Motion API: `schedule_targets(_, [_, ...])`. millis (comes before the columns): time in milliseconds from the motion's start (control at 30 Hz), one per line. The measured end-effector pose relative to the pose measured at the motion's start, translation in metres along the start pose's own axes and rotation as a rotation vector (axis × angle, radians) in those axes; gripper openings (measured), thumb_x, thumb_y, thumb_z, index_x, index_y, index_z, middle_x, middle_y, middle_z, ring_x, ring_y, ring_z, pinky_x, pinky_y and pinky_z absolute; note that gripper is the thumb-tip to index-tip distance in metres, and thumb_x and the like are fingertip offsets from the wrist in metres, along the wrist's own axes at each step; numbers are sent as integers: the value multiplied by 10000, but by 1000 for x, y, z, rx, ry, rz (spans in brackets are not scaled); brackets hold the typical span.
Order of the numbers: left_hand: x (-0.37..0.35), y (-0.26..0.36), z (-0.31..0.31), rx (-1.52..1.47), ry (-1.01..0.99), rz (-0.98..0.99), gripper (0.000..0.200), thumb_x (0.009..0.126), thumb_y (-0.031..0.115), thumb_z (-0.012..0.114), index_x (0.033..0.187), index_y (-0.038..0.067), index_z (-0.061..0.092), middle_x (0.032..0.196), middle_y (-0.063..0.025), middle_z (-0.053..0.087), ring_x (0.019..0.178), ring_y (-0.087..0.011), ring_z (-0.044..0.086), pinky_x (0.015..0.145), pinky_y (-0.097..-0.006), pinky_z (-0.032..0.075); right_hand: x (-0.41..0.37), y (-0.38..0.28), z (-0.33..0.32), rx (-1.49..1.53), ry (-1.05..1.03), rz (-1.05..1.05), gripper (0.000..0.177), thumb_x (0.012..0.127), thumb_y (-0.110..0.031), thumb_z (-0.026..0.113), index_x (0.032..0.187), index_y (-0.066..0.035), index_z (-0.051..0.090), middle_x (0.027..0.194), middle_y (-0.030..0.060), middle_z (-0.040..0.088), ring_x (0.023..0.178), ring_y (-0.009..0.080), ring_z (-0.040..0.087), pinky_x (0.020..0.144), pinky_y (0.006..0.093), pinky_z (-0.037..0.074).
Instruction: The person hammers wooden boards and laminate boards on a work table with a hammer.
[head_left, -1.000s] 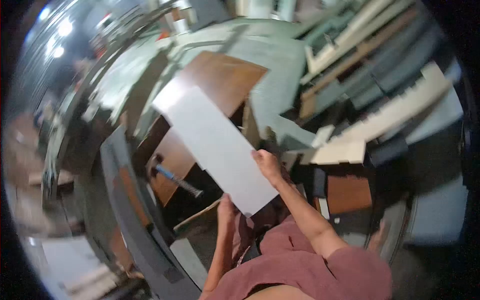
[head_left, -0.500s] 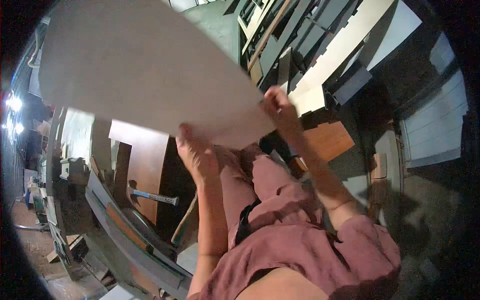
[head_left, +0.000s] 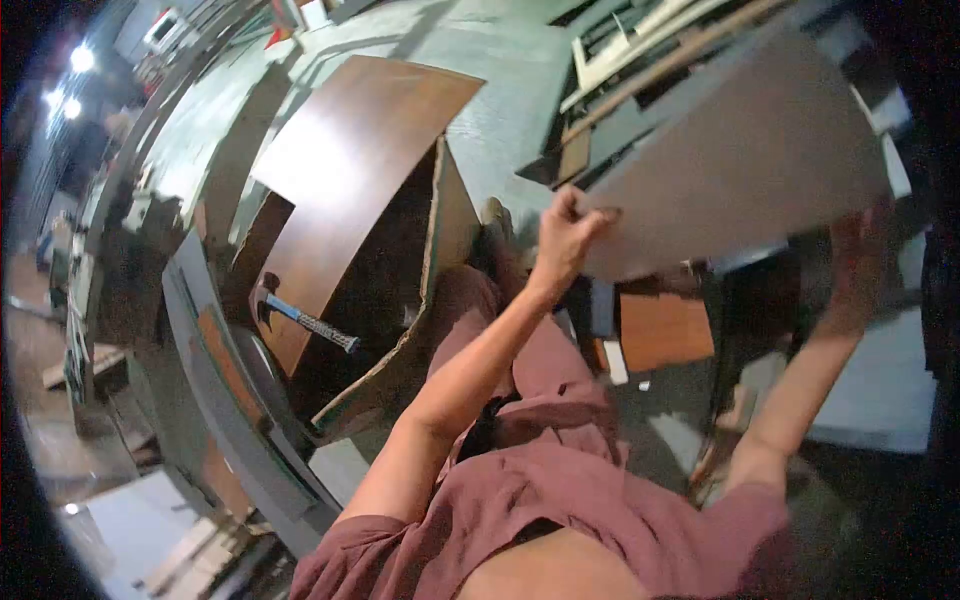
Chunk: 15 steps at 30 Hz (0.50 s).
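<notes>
A large flat grey-brown board (head_left: pixel 730 165) is held up off the floor at the upper right, tilted, between both my hands. My left hand (head_left: pixel 572 240) is closed on its near left edge, thumb and fingers pinching it. At the board's right end is my right hand (head_left: pixel 858 240), dim and blurred, its fingers partly lost in shadow but at the edge. To my left a hammer (head_left: pixel 305 315) with a blue and grey handle lies on a glossy brown wooden panel (head_left: pixel 370 150).
Long strips and boards (head_left: pixel 640 50) are stacked at the upper right. An orange-brown panel piece (head_left: pixel 665 330) lies by my legs. Upright grey boards (head_left: pixel 235 400) lean on my left. A ragged-edged panel (head_left: pixel 432 240) stands close in front of my legs.
The board has swung from the upper left over to the right, carried by both hands. The brown panel and the pale floor behind it have come into view.
</notes>
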<state>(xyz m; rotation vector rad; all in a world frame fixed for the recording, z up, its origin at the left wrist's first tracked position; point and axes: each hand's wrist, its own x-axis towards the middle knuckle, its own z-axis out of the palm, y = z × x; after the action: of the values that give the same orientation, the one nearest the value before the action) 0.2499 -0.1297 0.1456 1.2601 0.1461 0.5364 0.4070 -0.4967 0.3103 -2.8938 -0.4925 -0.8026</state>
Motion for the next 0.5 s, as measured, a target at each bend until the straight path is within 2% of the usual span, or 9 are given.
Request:
schedule_targets(133, [5,-38,-20,77,-115,-36,318,773,234,732,744,49,475,693,14,489,652,-62,440,548,-223,378,-62,-35,9,943,-17,332,596,872,-419,571,1252,21,441,1235,169,485,1104,253,471,931,394,373])
schedule_targets(167, [13,-46,-26,128,-151,-21,335,771,253,737,749,46,475,688,17,484,654,-60,437,544,-225,373,-61,-53,11,953,-2,311,596,872,-419,571,1252,21,441,1235,169,485,1104,253,471,931,394,373])
schedule_targets(200, [20,-46,-34,147,-203,-143,386,755,314,745,873,19,527,813,-56,561,763,-126,526,657,-275,441,-61,-78,11,900,-21,223,579,870,-425,573,1194,45,481,1155,155,523,1016,229,497,871,376,394])
schedule_targets(233, [26,-51,-41,147,-194,-120,386,755,314,745,873,19,527,813,-56,561,763,-126,526,657,-275,441,-59,-98,14,843,-40,138,571,867,-431,575,1137,69,521,1075,142,562,928,205,523,811,357,416])
schedule_targets(300, [34,-77,-62,527,-90,5,559,740,372,741,1068,-23,519,1058,-169,574,994,-257,551,841,-362,443,-47,-127,48,1114,-205,225,531,861,-426,586,955,96,591,833,89,591,711,174,496,669,341,415])
schedule_targets(333, [38,-108,-82,491,-74,-106,739,716,419,741,1207,-50,450,1233,-245,482,1165,-355,455,966,-414,373,-38,-135,70,992,-222,260,521,863,-425,583,879,95,600,753,64,574,653,170,470,632,342,407])
schedule_targets(367, [28,-111,-98,755,-46,-93,765,714,402,745,1232,-64,430,1229,-252,485,1155,-373,459,948,-410,388,-31,-141,93,872,-237,296,523,864,-424,579,802,94,609,674,40,558,596,166,444,596,343,400])
schedule_targets(433, [-8,-116,-136,849,-121,-16,756,727,364,723,1261,-63,403,1225,-279,468,1150,-402,450,955,-422,381,-19,-144,150,801,-222,328,525,873,-411,561,767,103,590,651,75,561,575,175,419,590,370,395])
schedule_targets(500, [-68,-105,-165,1032,-124,-143,749,715,346,725,1293,4,392,1290,-241,423,1158,-411,433,961,-445,373,-14,-142,195,836,-182,331,536,874,-417,545,805,113,592,691,141,596,606,209,474,627,382,412])
